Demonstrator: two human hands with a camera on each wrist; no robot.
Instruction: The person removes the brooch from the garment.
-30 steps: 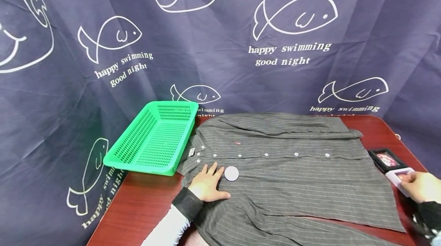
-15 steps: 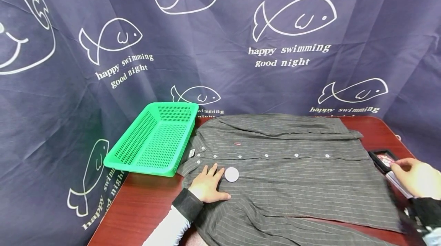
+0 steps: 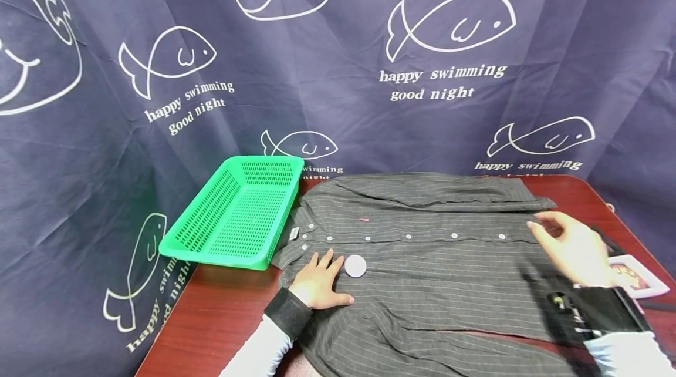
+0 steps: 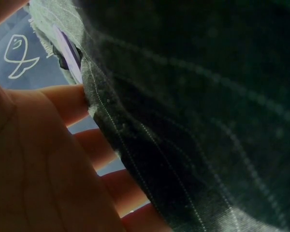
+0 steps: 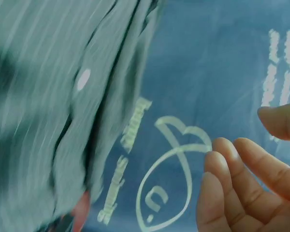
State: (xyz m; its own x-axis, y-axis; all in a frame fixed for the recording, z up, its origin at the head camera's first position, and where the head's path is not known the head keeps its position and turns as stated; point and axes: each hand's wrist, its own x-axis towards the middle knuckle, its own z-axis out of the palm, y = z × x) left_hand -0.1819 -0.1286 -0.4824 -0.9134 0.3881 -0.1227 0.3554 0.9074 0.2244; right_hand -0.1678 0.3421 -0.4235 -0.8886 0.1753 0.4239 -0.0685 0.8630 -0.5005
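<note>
A dark grey pinstriped button-up shirt [image 3: 454, 271] lies spread over the table. My left hand [image 3: 319, 286] rests on it near the collar, fingers spread. Just right of those fingertips is a small white round disc [image 3: 355, 266]. Over the shirt's lower hem, my right hand [image 3: 573, 251] has loosely bent fingers. In the right wrist view, thumb and fingers of the right hand [image 5: 251, 179] stand apart with nothing between them. Beside this hand lies a flat white-rimmed square with a picture [image 3: 636, 276]. A black-rimmed piece [image 3: 609, 242] is mostly hidden behind the hand.
A green plastic basket [image 3: 243, 218] stands at the left, next to the collar. Reddish-brown tabletop [image 3: 211, 306] shows around the shirt. Behind the table hangs a blue-purple curtain [image 3: 338, 83] with white fish drawings.
My right hand has moved from the framed pieces leftward over the shirt. The white-rimmed square now lies farther right and turned. My left hand has stayed put.
</note>
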